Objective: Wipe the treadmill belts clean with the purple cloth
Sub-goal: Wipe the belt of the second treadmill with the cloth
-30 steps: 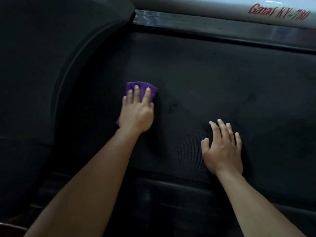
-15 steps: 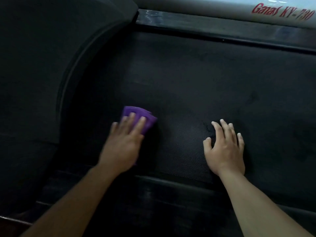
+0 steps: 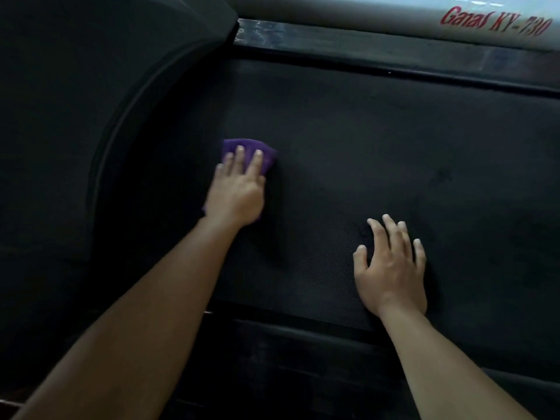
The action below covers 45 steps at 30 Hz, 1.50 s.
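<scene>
The black textured treadmill belt [image 3: 378, 153] fills the middle of the head view. A folded purple cloth [image 3: 266, 154] lies on its left part. My left hand [image 3: 238, 189] presses flat on the cloth with straight fingers and hides most of it. To the right and nearer to me, my right hand [image 3: 391, 268] rests flat on the bare belt, fingers spread.
A black curved motor cover [image 3: 91, 101] rises at the left of the belt. A dark side rail [image 3: 394, 50] runs along the far edge, under a grey frame bar [image 3: 363, 13] with red lettering. Another dark rail [image 3: 303, 344] borders the near edge.
My left hand slid the cloth toward me across the belt, then pushed it back away to the far side. The right hand stayed planted.
</scene>
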Tool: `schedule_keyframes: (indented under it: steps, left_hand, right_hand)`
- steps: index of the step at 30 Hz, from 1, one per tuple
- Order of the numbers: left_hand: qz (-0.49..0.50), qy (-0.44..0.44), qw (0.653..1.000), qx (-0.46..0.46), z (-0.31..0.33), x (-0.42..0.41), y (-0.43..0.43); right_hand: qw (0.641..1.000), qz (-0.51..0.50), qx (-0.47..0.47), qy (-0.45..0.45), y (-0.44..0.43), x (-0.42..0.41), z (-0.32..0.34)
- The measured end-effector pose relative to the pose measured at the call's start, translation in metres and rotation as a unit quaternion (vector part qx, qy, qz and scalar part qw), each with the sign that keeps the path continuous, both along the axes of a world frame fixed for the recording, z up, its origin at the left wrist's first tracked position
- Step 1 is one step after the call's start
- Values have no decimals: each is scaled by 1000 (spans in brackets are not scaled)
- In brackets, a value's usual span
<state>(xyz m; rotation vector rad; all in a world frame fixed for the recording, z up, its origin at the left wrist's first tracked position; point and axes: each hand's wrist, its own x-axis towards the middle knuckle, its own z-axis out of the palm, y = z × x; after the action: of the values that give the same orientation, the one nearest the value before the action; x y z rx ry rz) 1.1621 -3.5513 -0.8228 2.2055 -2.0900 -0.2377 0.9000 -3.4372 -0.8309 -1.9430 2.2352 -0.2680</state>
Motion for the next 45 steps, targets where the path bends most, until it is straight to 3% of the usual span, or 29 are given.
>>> schedule_keyframes:
  steps: [5, 9, 12, 16, 22, 27, 32, 37, 40, 45]
  left_hand:
    - [-130, 18, 991, 28, 4, -75, 66]
    - [-173, -1, 985, 22, -4, -43, 127]
    - [-126, -21, 992, 9, -10, 28, 143]
    - [-9, -44, 997, 57, -11, 118, 112]
    - [105, -14, 994, -3, -4, 105, 5]
    - [16, 1, 1000, 4, -1, 14, -18]
    - [-126, 11, 992, 18, 5, -64, 45]
    - [-215, 11, 976, 39, 5, -36, 122]
    - [-159, -3, 987, 17, -1, 27, 134]
    - [30, -35, 999, 22, -6, 111, 78]
  right_hand:
    - [1000, -9, 0, -4, -1, 0, -1]
    - [1000, -8, -4, -3, 0, 0, -1]
    - [1000, -9, -4, -3, 0, 0, -1]
    - [1000, -7, 1, -5, 0, 0, 0]
    - [1000, -3, 8, -2, 0, 0, 2]
    - [1000, -4, 7, 2, -1, 1, 2]
    - [1000, -7, 10, 3, -2, 1, 2]
    - [1000, -8, 4, 1, -2, 0, 1]
    - [1000, -9, 5, 2, -1, 0, 1]
    - [1000, -7, 10, 1, -1, 0, 1]
